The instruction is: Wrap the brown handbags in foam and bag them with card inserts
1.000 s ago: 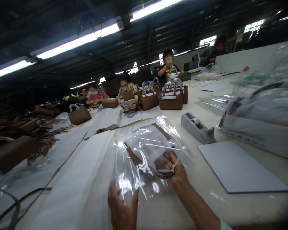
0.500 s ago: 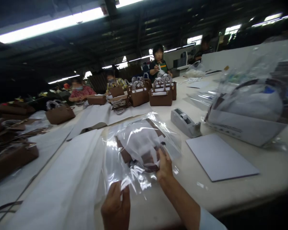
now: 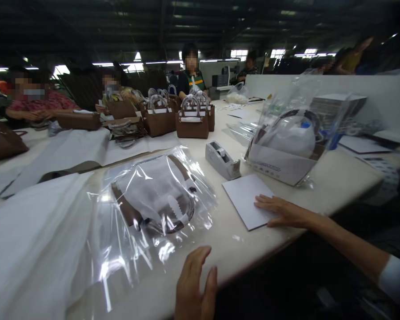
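Observation:
My right hand [image 3: 278, 212] lies with its fingers stretched over a stack of white sheets [image 3: 245, 195], touching the top. Near the table's front edge, my left hand [image 3: 196, 284] is held up with thumb and fingers apart and nothing in it. Left of both hands lies a brown handbag [image 3: 128, 205] inside a clear plastic bag [image 3: 116, 249]. White paper [image 3: 150, 182] covers much of the handbag, and its wrapped handle [image 3: 188, 212] points toward me. The plastic bag's mouth spreads toward the table edge, with neither hand on it.
A grey tape dispenser [image 3: 222, 160] stands behind the sheets. Another handbag in clear plastic [image 3: 283, 153] stands at the right. Several brown handbags [image 3: 191, 126] fill the far side, where people [image 3: 190, 75] sit or stand. White paper [image 3: 30, 222] covers the table's left.
Both my hands have let go of the bagged handbag. My right hand has moved right onto the white sheets; my left hand has opened and drawn away. The view has turned right.

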Demonstrator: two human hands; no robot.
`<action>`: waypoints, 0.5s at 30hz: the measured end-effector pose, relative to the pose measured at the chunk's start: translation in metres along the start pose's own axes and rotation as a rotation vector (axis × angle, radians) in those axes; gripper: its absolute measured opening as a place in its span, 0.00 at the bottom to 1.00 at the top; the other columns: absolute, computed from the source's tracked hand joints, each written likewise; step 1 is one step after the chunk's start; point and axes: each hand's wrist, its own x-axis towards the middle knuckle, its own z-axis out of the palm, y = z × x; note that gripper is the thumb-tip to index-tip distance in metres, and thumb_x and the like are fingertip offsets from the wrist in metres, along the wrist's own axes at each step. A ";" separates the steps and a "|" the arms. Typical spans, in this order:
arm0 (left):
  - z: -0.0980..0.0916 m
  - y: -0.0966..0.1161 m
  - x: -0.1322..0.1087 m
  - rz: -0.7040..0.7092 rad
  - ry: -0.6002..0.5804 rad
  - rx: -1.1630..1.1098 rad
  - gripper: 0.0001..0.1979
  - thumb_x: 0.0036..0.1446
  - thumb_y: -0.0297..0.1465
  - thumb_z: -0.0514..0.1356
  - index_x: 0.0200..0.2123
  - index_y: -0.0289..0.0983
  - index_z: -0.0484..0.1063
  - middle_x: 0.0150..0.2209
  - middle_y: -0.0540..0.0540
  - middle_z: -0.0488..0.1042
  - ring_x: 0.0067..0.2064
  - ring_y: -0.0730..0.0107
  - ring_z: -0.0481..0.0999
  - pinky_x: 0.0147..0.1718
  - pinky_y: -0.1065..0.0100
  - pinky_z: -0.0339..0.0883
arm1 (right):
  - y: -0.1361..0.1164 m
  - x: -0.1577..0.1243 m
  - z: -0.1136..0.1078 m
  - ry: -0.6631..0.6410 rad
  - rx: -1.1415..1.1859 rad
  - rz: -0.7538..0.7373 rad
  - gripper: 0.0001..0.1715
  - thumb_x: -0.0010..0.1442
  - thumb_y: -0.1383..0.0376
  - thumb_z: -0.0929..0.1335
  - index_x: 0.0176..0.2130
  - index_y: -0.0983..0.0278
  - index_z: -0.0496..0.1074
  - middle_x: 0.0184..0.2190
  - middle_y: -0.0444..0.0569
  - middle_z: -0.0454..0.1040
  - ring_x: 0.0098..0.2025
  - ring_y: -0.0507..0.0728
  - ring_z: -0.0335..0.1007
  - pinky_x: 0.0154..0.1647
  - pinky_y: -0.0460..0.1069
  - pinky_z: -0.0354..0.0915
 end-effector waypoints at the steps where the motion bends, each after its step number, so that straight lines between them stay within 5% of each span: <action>1: 0.016 0.003 0.007 -0.132 -0.121 -0.108 0.15 0.57 0.30 0.52 0.48 0.38 0.65 0.45 0.42 0.70 0.42 0.68 0.72 0.39 0.67 0.69 | 0.009 0.001 0.001 -0.030 -0.002 -0.028 0.39 0.51 0.49 0.66 0.58 0.59 0.57 0.60 0.53 0.51 0.62 0.65 0.43 0.59 0.64 0.44; 4: 0.058 0.003 0.033 -0.401 -0.371 -0.321 0.18 0.56 0.33 0.51 0.50 0.36 0.65 0.43 0.42 0.70 0.40 0.68 0.71 0.39 0.67 0.67 | 0.019 0.002 0.003 -0.002 -0.014 -0.113 0.33 0.53 0.48 0.65 0.56 0.57 0.62 0.58 0.52 0.56 0.61 0.64 0.46 0.59 0.62 0.47; 9: 0.104 0.009 0.067 -0.481 -0.405 -0.396 0.14 0.53 0.34 0.53 0.42 0.37 0.69 0.36 0.45 0.68 0.39 0.67 0.68 0.41 0.65 0.63 | 0.025 -0.003 0.005 0.084 0.019 -0.172 0.24 0.56 0.52 0.64 0.51 0.56 0.67 0.54 0.49 0.63 0.58 0.63 0.54 0.57 0.60 0.53; 12: 0.125 0.018 0.080 -0.581 -0.441 -0.454 0.16 0.55 0.42 0.50 0.30 0.36 0.68 0.29 0.47 0.67 0.31 0.69 0.68 0.30 0.69 0.64 | 0.021 -0.006 0.004 0.178 0.034 -0.218 0.20 0.59 0.57 0.62 0.50 0.57 0.69 0.51 0.48 0.67 0.56 0.59 0.59 0.57 0.56 0.57; 15: 0.138 0.024 0.090 -0.727 -0.482 -0.522 0.19 0.56 0.45 0.44 0.26 0.36 0.61 0.21 0.50 0.63 0.19 0.75 0.62 0.16 0.73 0.56 | 0.008 -0.010 -0.002 0.227 0.001 -0.283 0.18 0.60 0.59 0.62 0.50 0.55 0.69 0.50 0.45 0.68 0.56 0.57 0.60 0.59 0.56 0.53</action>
